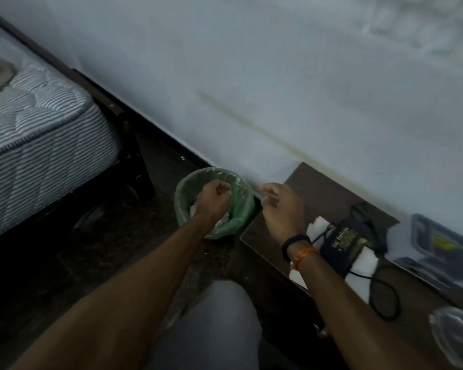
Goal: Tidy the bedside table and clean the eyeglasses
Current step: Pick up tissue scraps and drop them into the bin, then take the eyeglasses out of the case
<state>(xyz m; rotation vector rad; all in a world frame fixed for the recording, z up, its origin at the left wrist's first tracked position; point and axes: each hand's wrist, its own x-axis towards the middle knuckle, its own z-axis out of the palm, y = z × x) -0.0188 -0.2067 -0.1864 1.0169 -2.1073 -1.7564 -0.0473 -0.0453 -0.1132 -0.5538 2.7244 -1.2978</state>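
Observation:
A small bin with a green liner [241, 209] stands on the floor between the bed and the dark wooden bedside table [313, 188]. Crumpled white tissues [223, 221] lie inside it. My left hand [214, 200] hovers over the bin's mouth with its fingers curled shut; a bit of white shows at the fingertips. My right hand [281, 209] is over the table's left corner, thumb and fingers pinching a blurred clear plastic piece [261, 194] at the bin's rim. No eyeglasses can be made out.
On the table lie a black book with gold lettering [340, 243], white tissues [316, 225], a black cable [385, 303], a grey plastic case [439, 244] and a clear plastic object [455, 335]. A striped mattress [38, 129] is at left. My knee [217, 316] is below.

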